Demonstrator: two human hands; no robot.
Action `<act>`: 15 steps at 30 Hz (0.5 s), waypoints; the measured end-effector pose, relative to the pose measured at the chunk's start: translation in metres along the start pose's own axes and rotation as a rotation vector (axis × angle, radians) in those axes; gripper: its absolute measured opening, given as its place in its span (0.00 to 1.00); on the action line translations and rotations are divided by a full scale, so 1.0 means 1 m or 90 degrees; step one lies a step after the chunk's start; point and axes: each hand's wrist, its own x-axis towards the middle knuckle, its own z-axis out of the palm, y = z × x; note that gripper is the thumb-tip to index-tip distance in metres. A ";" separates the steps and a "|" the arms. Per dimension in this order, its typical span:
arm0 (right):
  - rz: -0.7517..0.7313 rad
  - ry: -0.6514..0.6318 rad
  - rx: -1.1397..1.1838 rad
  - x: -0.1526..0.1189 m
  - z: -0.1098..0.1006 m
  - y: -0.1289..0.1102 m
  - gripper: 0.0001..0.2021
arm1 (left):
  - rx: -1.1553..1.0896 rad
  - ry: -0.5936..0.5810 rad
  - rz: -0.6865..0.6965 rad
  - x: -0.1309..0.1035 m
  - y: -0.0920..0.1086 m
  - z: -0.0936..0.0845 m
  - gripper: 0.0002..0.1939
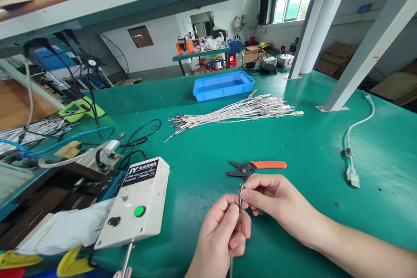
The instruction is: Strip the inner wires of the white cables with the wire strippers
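Note:
Near the front of the green table, my left hand [223,230] pinches a thin cable [240,203] between thumb and fingers; part of the cable hangs below that hand. The fingertips of my right hand [272,195] close on the cable's upper end, just above the left thumb. Fine wires show there, partly hidden by the fingers. Directly behind my right hand lies a wire stripper [244,169] with black jaws and an orange handle, its jaws apart. A bundle of white cables [228,110] with bare wire ends at the left and plugs at the right lies farther back.
A blue tray [223,87] stands behind the bundle. At the left is a white control box [138,204] with a green button, beside tubes and black cords. A single white USB cable [350,147] lies at the right, near metal posts [368,43]. A shelf beam crosses overhead.

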 end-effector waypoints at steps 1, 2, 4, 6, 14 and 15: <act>0.006 0.003 0.000 0.000 0.000 0.000 0.09 | -0.002 -0.002 -0.002 0.000 0.000 0.000 0.16; 0.015 0.007 0.002 0.000 0.000 -0.001 0.10 | -0.003 -0.005 -0.002 0.000 0.000 0.000 0.16; 0.033 0.016 0.008 -0.001 0.001 -0.001 0.11 | -0.005 -0.013 0.001 0.000 0.001 0.001 0.15; 0.045 0.022 0.016 -0.001 0.001 -0.001 0.12 | -0.006 -0.015 0.002 0.000 0.002 0.002 0.15; 0.057 0.014 0.030 -0.002 -0.001 -0.001 0.13 | -0.006 -0.012 -0.005 -0.001 0.005 0.004 0.16; 0.054 0.013 0.031 -0.002 -0.001 -0.001 0.13 | -0.007 -0.012 -0.004 -0.001 0.006 0.005 0.16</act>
